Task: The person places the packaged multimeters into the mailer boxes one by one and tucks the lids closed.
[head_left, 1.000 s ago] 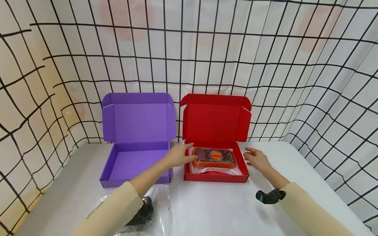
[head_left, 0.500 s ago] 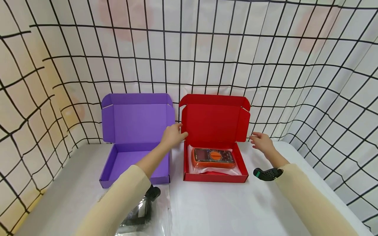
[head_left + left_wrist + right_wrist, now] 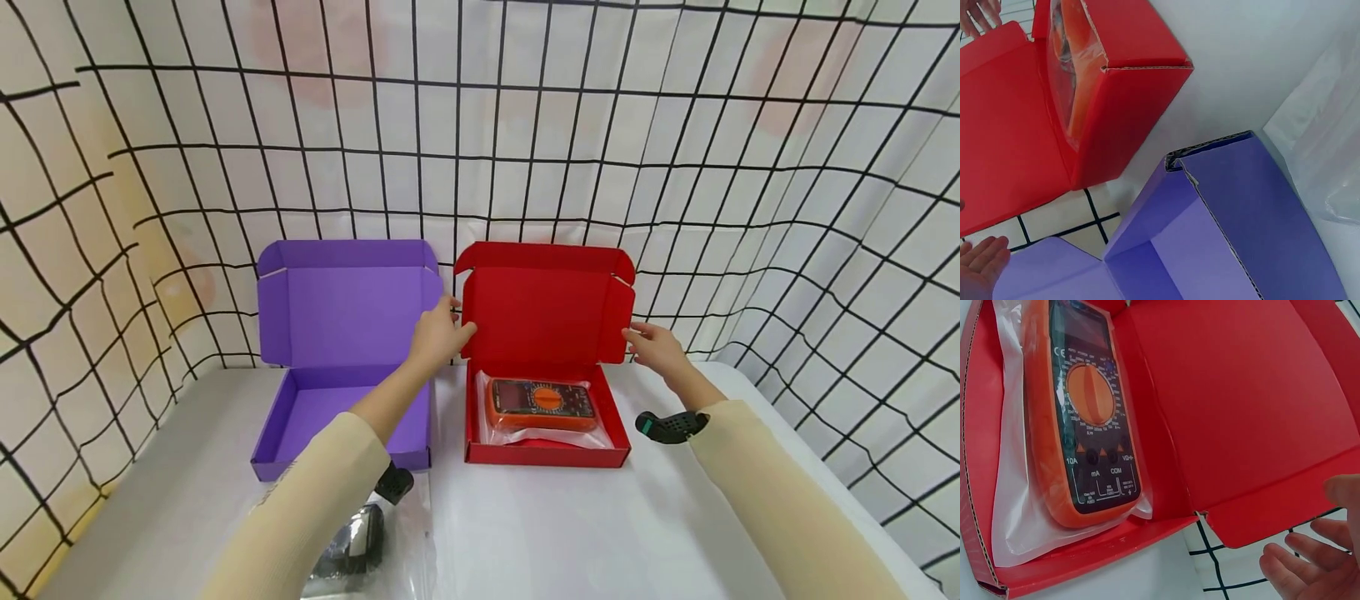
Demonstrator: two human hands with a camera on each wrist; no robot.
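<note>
An orange and black multimeter (image 3: 546, 402) in a clear plastic bag lies inside the red box (image 3: 547, 454), dial up. The red lid (image 3: 547, 312) stands raised at the back. At its left edge is my left hand (image 3: 437, 337), thumb toward the lid's front, fingers extended beside the edge. My right hand (image 3: 657, 348) is at the lid's right edge. In the right wrist view the right thumb (image 3: 1342, 489) overlaps the lid, with the fingers (image 3: 1304, 562) loosely extended below its side flap.
An open purple box (image 3: 341, 468) stands left of the red one, its lid raised. In front of it lies a clear bag (image 3: 408, 550) with a dark object (image 3: 360, 542), partly behind the left sleeve. A black wire grid (image 3: 551, 154) rises behind the white table (image 3: 540, 533).
My left hand has left the box's left wall and risen to the lid's left edge. My right hand has moved up, out, then in to the lid's right edge.
</note>
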